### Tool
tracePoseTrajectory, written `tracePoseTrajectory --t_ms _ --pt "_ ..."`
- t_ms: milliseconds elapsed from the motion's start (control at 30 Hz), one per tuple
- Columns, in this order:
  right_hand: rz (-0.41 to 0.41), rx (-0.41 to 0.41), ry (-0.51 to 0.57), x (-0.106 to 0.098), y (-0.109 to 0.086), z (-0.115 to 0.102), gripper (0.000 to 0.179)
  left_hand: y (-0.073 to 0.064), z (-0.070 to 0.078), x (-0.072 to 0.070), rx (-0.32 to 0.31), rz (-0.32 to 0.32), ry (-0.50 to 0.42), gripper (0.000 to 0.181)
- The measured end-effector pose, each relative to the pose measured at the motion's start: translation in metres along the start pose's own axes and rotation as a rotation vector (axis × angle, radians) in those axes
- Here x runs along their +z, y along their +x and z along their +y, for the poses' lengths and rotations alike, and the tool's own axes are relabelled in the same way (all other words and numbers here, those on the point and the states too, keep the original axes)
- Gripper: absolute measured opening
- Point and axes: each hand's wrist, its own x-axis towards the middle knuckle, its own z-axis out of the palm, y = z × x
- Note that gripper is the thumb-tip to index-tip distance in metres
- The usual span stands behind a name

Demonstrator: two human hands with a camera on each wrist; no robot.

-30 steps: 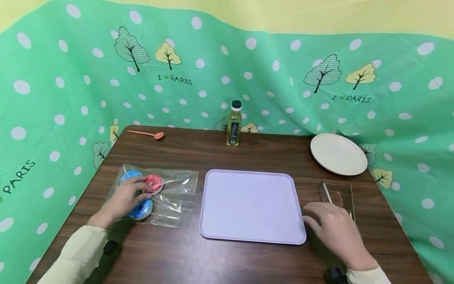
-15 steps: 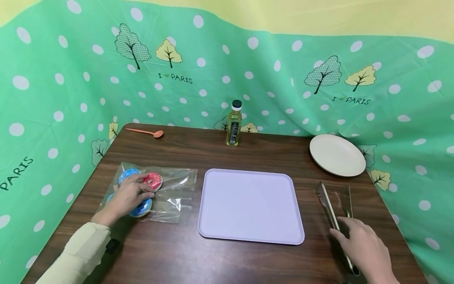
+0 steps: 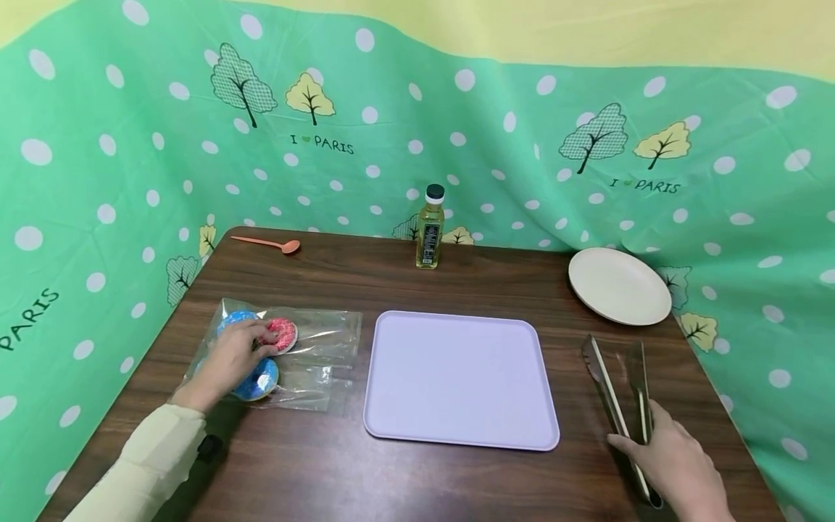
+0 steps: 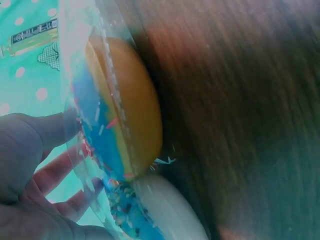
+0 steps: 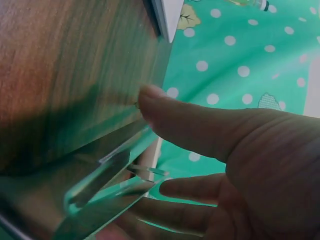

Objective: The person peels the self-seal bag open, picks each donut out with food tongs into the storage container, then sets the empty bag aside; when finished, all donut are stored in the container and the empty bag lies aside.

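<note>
At the left of the table in the head view, a clear plastic bag [image 3: 335,341] lies flat around several toy donuts, among them a red one [image 3: 283,335] and a blue one [image 3: 257,380]. My left hand [image 3: 228,359] rests over them, its fingertips touching the plastic. The left wrist view gives a side look at a blue-iced donut [image 4: 132,105] with a tan base. On the right lie metal tongs [image 3: 608,391], their arms spread. My right hand [image 3: 678,464] is around them, thumb [image 5: 190,122] on one side, fingers on the other, fairly straight and apart.
A lavender tray [image 3: 459,380] lies between the hands. Farther back stand an oil bottle [image 3: 430,235] with a dark cap and a white plate [image 3: 620,285] at the right. An orange spoon [image 3: 270,244] lies at the back left. A green patterned cloth [image 3: 417,109] hangs behind the table.
My right hand has moved from beside the tray toward the near right, to the handle end of the tongs. The left hand has shifted slightly over the bagged donuts.
</note>
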Motion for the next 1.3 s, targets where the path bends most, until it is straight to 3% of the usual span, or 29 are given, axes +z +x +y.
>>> tracePoseTrajectory --t_ms 167,333,500,767,933,1200,1300 --pt "-0.058 0.063 -0.014 0.003 0.005 0.003 0.135 0.0 -0.002 0.0 -0.006 -0.002 -0.003 0.017" --pt "-0.057 0.063 -0.017 0.004 0.007 0.005 0.134 -0.002 -0.003 0.0 0.004 0.012 -0.016 0.016" --pt "0.007 0.025 0.008 0.004 0.004 0.006 0.121 -0.003 -0.003 -0.003 0.006 0.017 -0.039 0.012" --pt "0.179 -0.054 0.086 -0.003 -0.002 -0.001 0.099 -0.004 0.0 -0.012 -0.061 -0.013 -0.059 0.007" --pt "0.259 -0.154 0.167 -0.006 -0.004 -0.013 0.087 -0.005 -0.001 -0.013 -0.076 -0.026 -0.071 0.008" --pt "0.2 -0.364 0.227 -0.007 -0.003 -0.044 0.07 -0.008 -0.003 -0.017 -0.118 -0.065 -0.05 0.008" --pt "0.212 -0.472 0.294 0.001 -0.004 -0.061 0.06 -0.008 -0.005 -0.019 -0.095 -0.058 -0.037 0.01"
